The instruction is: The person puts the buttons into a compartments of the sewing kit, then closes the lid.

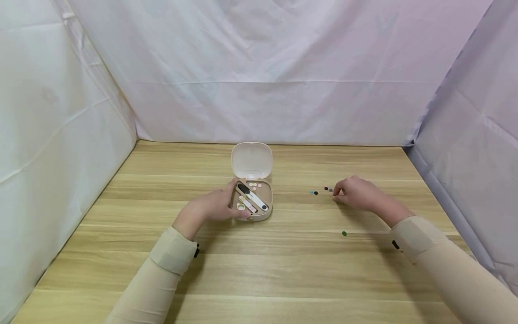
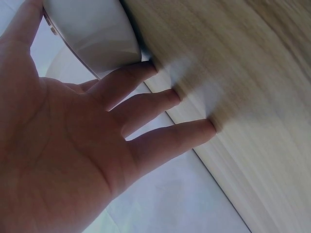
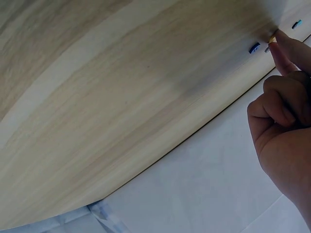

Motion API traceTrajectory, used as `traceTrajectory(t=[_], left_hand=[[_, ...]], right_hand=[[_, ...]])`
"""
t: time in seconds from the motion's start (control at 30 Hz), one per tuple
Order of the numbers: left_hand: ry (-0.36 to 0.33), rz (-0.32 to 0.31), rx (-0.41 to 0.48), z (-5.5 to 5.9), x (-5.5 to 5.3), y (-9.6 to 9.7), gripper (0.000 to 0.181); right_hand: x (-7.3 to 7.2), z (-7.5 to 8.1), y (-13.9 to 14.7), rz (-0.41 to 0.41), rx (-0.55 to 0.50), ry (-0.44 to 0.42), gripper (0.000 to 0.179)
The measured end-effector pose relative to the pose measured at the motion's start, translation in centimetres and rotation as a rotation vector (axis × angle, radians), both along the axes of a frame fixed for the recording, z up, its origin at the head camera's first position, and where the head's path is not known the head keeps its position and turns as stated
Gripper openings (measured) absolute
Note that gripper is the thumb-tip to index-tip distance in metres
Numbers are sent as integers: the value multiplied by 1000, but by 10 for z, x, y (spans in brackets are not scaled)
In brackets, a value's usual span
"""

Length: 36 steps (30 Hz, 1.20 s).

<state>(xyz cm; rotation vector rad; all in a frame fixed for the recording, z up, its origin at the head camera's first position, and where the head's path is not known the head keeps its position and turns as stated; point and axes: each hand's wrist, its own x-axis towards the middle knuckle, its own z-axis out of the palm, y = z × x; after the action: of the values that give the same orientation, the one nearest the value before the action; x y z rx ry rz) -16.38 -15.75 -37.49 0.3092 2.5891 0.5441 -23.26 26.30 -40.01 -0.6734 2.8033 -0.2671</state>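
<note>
A small cream sewing box [image 1: 265, 217] stands on the table with its lid [image 1: 252, 160] raised. My left hand [image 1: 216, 204] grips its left side, thumb along the front and index finger near the back corner. In the left wrist view the other fingers [image 2: 170, 138] spread, their tips down on the wood. Inside the box lie a black-and-white tool [image 1: 254, 198], a pink patterned strip [image 1: 247, 204], a yellow-rimmed ring [image 1: 240, 206] and several pale buttons [image 1: 255, 185]. My right hand [image 1: 358, 193] pinches a small yellowish button [image 3: 272, 38] at the tabletop, mostly hidden by the fingertips.
Left of the right hand lie a teal button [image 1: 311, 192], a black button [image 1: 316, 193], a dark button [image 1: 326, 188] and a grey button [image 1: 330, 190]. Nearer the front is a green button [image 1: 344, 233]. White cloth [image 1: 259, 67] hangs behind the wooden table [image 1: 283, 270] and at both sides.
</note>
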Motion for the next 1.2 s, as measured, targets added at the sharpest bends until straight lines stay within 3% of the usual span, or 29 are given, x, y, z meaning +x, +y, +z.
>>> traceTrajectory(t=[1.2], left_hand=[[13,-4,-23,0,1,0,128]], right_hand=[[1,2,-2,-22,-50,-50,7]])
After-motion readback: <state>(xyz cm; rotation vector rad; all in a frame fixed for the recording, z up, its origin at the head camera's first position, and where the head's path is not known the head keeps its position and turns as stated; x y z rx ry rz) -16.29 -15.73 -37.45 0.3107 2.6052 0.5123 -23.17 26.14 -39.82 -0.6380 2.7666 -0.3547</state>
